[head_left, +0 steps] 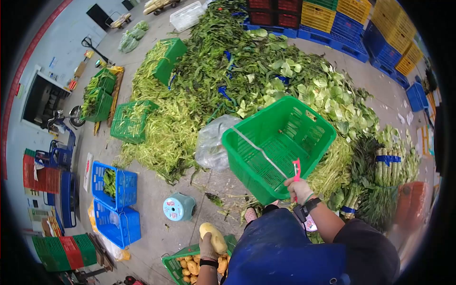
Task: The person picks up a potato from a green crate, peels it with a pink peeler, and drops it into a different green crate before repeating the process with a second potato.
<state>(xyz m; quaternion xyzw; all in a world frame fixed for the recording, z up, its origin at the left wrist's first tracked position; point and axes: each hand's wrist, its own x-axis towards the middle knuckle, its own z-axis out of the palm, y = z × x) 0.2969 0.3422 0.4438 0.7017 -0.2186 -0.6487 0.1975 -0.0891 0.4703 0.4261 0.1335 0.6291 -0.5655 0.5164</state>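
Note:
My left hand (207, 249), in a light glove, is closed round a large pale-yellow potato (214, 238). It is over a green crate (170, 261) of smaller brown potatoes (191, 266) at the bottom of the view. My right hand (300, 191), also gloved, grips a pink peeler (297, 170) with its head pointing up. That hand is at the near rim of a large green crate (230, 142), whose thin metal handle (259, 151) runs across to the fingers. Inside, the slatted floor of this crate shows bare.
Leafy trimmings (190, 90) form a big heap beyond the crate. A clear plastic bag (214, 142) lies beside it. On the left are a light-blue stool (179, 207) and blue crates (124, 223). Bundled vegetables (388, 164) lie right; stacked yellow crates (392, 26) stand behind.

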